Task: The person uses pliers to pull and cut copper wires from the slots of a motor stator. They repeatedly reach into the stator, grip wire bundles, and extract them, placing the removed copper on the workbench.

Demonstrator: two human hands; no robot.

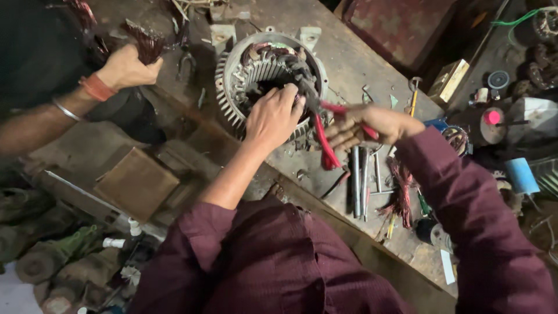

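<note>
Red-handled cutting pliers (325, 136), gripped closed in the right hand (366, 125), bite best while the left hand (274, 116) pinches the copper winding (273, 64) taut inside the grey finned metal stator housing (226, 75).

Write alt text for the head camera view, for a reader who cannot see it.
A person's left hand reaches into a finned motor stator on a cluttered wooden workbench, while the right hand holds red-handled cutters against its windings. Another person's hand at upper left grips a bundle of copper wire.
</note>
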